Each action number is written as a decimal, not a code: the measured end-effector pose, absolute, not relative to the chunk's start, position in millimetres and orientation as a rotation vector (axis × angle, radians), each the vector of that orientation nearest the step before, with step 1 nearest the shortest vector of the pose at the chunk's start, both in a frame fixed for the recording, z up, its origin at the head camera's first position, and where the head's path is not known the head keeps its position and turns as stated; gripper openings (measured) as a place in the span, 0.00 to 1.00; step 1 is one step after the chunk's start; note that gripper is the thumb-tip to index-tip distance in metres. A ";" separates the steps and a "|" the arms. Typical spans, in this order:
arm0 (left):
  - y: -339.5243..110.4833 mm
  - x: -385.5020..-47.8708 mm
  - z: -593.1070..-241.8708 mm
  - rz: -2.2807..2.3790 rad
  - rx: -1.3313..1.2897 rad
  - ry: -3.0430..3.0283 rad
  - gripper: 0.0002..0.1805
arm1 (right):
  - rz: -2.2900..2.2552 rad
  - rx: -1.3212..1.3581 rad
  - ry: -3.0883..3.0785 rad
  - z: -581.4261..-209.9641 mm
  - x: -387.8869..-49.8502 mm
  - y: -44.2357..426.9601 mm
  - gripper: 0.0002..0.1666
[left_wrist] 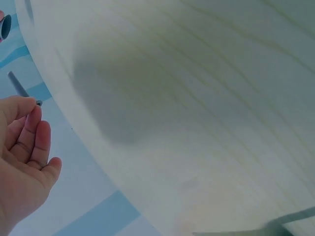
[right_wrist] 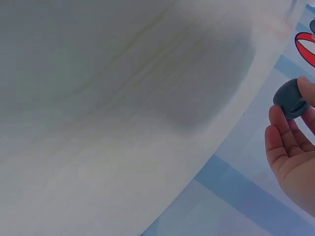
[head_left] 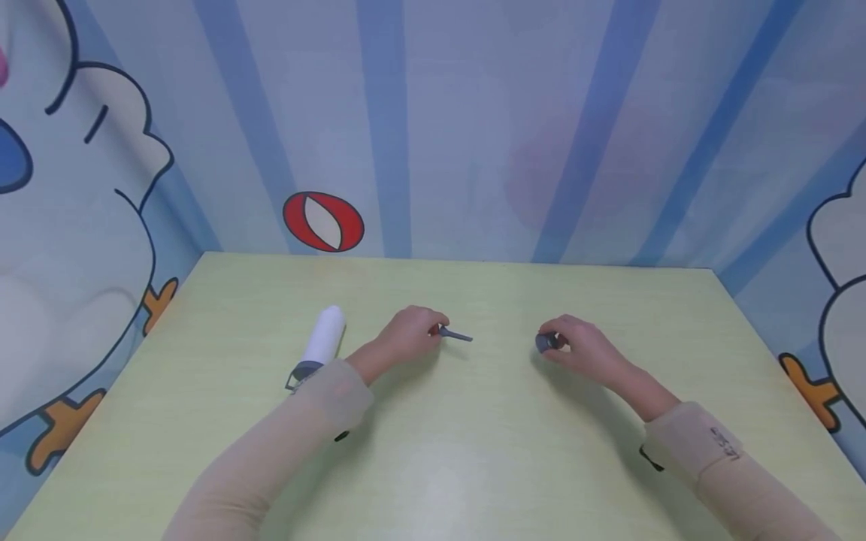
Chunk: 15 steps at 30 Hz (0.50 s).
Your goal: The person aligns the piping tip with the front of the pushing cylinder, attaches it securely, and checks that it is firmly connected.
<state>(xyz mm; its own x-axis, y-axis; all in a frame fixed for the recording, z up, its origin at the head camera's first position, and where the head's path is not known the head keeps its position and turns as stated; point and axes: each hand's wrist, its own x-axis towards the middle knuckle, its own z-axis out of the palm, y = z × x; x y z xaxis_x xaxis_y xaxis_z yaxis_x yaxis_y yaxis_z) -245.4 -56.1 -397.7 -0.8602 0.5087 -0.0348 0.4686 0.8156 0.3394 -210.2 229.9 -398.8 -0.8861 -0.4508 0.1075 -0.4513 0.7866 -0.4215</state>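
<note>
Well, left fingers [left_wrist: 42,140] pinch a stick [left_wrist: 17,83], right fingers [right_wrist: 276,144] a cap [right_wrist: 285,97] — bottle [head_left: 323,337] contents hidden.

A blue-striped wall [head_left: 467,128] stands behind; the pale-green tabletop [head_left: 501,436] gleams.

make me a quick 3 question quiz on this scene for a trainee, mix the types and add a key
1. In the head view, on which side of the left hand does the white bottle lie?
2. True or false: the left hand holds a thin grey stick.
3. What does the right hand hold? a) the white bottle b) a small dark cap c) the thin grey stick

Key: 1. left; 2. true; 3. b
</note>
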 end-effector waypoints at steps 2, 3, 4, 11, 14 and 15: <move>-57.0 -244.5 -395.4 0.497 0.783 2.871 0.15 | 0.755 0.753 -2.951 -397.1 -210.0 227.0 0.18; -57.5 -244.3 -394.5 0.498 0.784 2.871 0.15 | 0.782 0.755 -2.943 -396.3 -209.8 225.6 0.18; -58.0 -244.0 -393.7 0.501 0.784 2.871 0.15 | 0.806 0.753 -2.941 -395.6 -209.6 224.2 0.18; -60.8 -241.5 -389.4 0.529 0.785 2.872 0.16 | 0.927 0.725 -2.918 -392.1 -209.0 214.5 0.18; -61.6 -239.8 -387.7 0.551 0.792 2.870 0.15 | 0.994 0.720 -2.900 -390.9 -208.4 209.7 0.18; -61.7 -239.0 -387.1 0.560 0.794 2.867 0.15 | 1.013 0.720 -2.896 -390.8 -208.2 208.2 0.18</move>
